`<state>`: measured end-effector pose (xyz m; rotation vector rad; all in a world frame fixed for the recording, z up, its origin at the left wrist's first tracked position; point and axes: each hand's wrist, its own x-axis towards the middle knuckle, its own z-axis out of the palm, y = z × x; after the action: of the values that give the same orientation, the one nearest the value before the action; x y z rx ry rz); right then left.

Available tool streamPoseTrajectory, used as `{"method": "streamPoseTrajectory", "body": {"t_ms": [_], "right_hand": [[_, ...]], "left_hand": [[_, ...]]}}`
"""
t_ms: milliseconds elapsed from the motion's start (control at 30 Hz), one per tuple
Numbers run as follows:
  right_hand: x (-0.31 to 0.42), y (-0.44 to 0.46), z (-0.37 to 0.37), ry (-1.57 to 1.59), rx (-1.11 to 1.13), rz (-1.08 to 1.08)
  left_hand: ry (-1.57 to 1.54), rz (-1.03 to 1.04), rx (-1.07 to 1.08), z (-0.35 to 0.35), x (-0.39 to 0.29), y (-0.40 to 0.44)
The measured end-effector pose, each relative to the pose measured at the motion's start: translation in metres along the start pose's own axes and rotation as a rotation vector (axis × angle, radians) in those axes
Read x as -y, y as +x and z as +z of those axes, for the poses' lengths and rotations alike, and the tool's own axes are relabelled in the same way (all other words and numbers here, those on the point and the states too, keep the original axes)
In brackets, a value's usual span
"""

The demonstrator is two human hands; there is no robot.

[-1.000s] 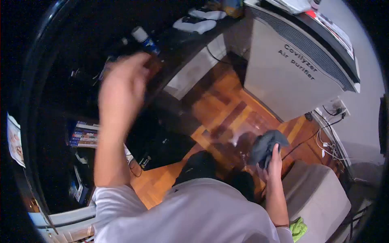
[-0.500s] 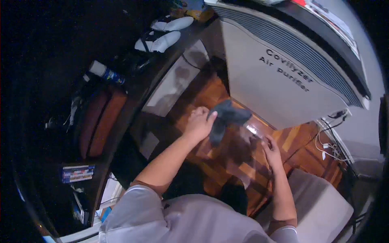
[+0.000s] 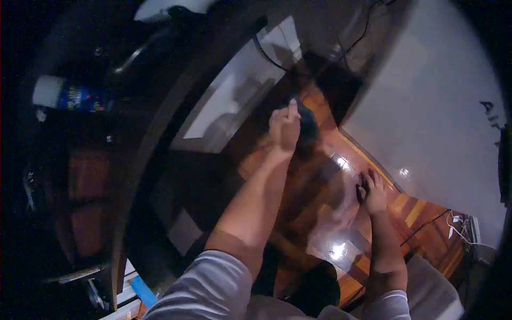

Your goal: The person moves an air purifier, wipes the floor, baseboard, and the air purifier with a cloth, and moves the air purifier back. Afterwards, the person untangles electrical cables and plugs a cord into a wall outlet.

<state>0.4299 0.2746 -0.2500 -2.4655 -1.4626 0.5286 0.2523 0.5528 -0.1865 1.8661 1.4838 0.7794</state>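
Note:
Stretched forward over the floor, my left hand [image 3: 285,128] is closed around a dark grey cloth [image 3: 308,127], which bunches out on the hand's right side. Part of the cloth lies in shadow and blends into the dark corner. My right hand [image 3: 373,193] is lower and to the right, its fingers spread and pointing down at the glossy wooden floor [image 3: 333,221]. Nothing shows between those fingers, and a dark shadow sits beside the thumb. Whether its fingertips touch the floor I cannot tell.
A large white air purifier [image 3: 426,117] stands at the right. Along the left runs a dark shelf with a spray can [image 3: 69,96] and a white shoe [image 3: 173,6]. White cables [image 3: 460,224] lie on the floor at right, near a light padded seat [image 3: 434,288].
My view has moved closer to the floor corner. The left hand has reached farther forward with the cloth. The right hand has lowered toward the floor and spread its fingers.

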Motion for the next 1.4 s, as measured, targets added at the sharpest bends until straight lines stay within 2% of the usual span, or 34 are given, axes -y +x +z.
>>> {"method": "streamPoseTrajectory", "body": {"t_ms": [33, 100, 167, 200, 233, 300, 400, 467, 533, 567, 633, 700, 767, 800, 867, 900, 967, 1000, 1100, 1133, 1200, 1267, 1300, 1367, 1400], "right_hand": [[0.002, 0.007, 0.006, -0.178, -0.019, -0.056], [-0.007, 0.009, 0.035, -0.191, 0.053, 0.009], [-0.001, 0.002, 0.052, -0.348, -0.146, -0.021], [0.006, 0.001, 0.043, -0.323, -0.092, 0.008], [0.009, 0.005, 0.047, -0.324, -0.087, 0.005], [0.002, 0.002, 0.047, -0.344, -0.134, -0.028], [0.001, 0.0, 0.05, -0.355, -0.111, -0.011], [0.002, 0.003, 0.046, -0.334, -0.092, 0.003], [0.003, 0.004, 0.045, -0.325, -0.101, -0.007], [0.003, 0.003, 0.045, -0.306, -0.111, -0.007], [0.004, -0.002, 0.043, -0.294, -0.087, 0.012], [0.009, 0.005, 0.039, -0.275, -0.065, 0.025], [0.012, 0.004, 0.038, -0.255, -0.061, 0.031], [0.011, 0.006, 0.036, -0.25, -0.054, 0.037], [0.013, 0.011, 0.032, -0.25, -0.033, 0.067], [0.015, 0.007, 0.031, -0.254, 0.027, 0.082], [0.008, 0.004, 0.044, -0.264, -0.044, 0.041], [0.006, 0.005, 0.046, -0.266, -0.067, 0.025], [0.006, 0.001, 0.042, -0.258, -0.073, 0.026], [0.005, 0.001, 0.043, -0.255, -0.085, 0.015], [0.003, 0.004, 0.043, -0.263, -0.105, 0.015], [0.007, 0.006, 0.041, -0.282, -0.012, 0.068], [0.009, 0.003, 0.041, -0.285, -0.005, 0.083], [0.007, 0.005, 0.038, -0.247, 0.002, 0.06], [0.006, 0.003, 0.038, -0.253, 0.007, 0.064]], "left_hand": [[0.037, 0.037, -0.03, 0.013, 0.015, 0.0], [0.065, 0.07, -0.065, 0.033, 0.03, -0.001], [0.408, 0.034, 0.127, 0.05, 0.031, 0.003], [0.477, 0.038, 0.373, 0.059, 0.04, 0.012], [0.477, 0.032, 0.374, 0.065, 0.051, 0.012], [0.641, 0.237, 0.297, 0.076, 0.061, -0.006], [0.736, 0.295, 0.351, 0.067, 0.065, 0.001], [0.697, -0.06, 0.391, 0.056, 0.079, 0.019], [0.676, 0.0, -0.204, 0.052, 0.171, 0.016], [0.706, 0.062, -0.211, 0.034, 0.186, 0.022], [0.742, 0.126, -0.213, 0.015, 0.174, 0.036], [0.631, 0.506, -0.156, -0.016, 0.084, 0.079], [0.73, 0.983, -0.177, -0.024, 0.046, 0.122], [0.734, 0.994, -0.181, -0.025, 0.045, 0.144], [1.159, 1.154, 0.089, -0.031, 0.047, 0.179], [1.166, 1.154, 0.109, -0.036, 0.052, 0.177], [1.438, 0.959, 0.24, -0.043, 0.061, 0.164], [1.437, 0.951, 0.238, -0.055, 0.072, 0.146], [1.54, 1.159, 0.012, -0.094, 0.118, 0.103], [1.561, 1.13, 0.291, -0.097, 0.125, 0.105], [1.552, 1.099, 0.559, -0.085, 0.115, 0.112], [1.503, 1.153, 0.048, -0.058, 0.065, 0.125], [1.491, 1.164, 0.058, -0.043, 0.068, 0.131], [1.193, 1.059, 0.009, -0.012, 0.074, 0.145], [1.186, 1.057, 0.013, -0.013, 0.063, 0.137]]}}
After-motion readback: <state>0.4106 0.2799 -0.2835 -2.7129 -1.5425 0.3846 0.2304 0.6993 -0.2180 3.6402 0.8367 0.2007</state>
